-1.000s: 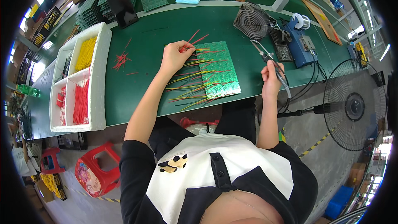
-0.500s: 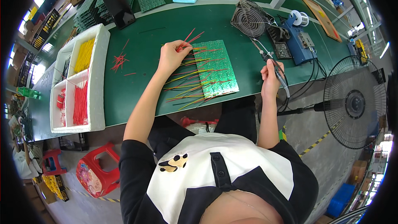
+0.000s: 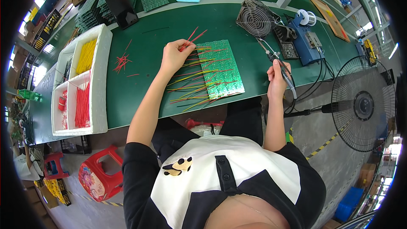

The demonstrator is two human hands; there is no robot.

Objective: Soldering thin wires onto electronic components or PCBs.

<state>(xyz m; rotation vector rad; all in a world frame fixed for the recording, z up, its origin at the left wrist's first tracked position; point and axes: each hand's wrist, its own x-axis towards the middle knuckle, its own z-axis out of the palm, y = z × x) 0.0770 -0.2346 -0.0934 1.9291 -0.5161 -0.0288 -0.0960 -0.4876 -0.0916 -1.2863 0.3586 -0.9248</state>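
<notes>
Head view: the person's left hand (image 3: 174, 57) is closed in a fingertip grip on a few red wires (image 3: 196, 36), whose ends fan up and to the right, away from the body. Just right of this grip and reaching nearer the body lies a green circuit board (image 3: 231, 76), flat on the green desk (image 3: 148, 89). Its long axis runs from far to near, the near end slanting a little right; its far left corner is right beside the left fingertips, though whether they touch cannot be told. Red and yellow wires (image 3: 186, 88) stick out from its left edge, nearer the body than that grip. The right hand (image 3: 277, 84), well apart beyond the board's right edge, wraps its grip around a soldering iron (image 3: 271, 57), tip pointing away from the body and leftward. Of the two, the left hand is nearer the board.
</notes>
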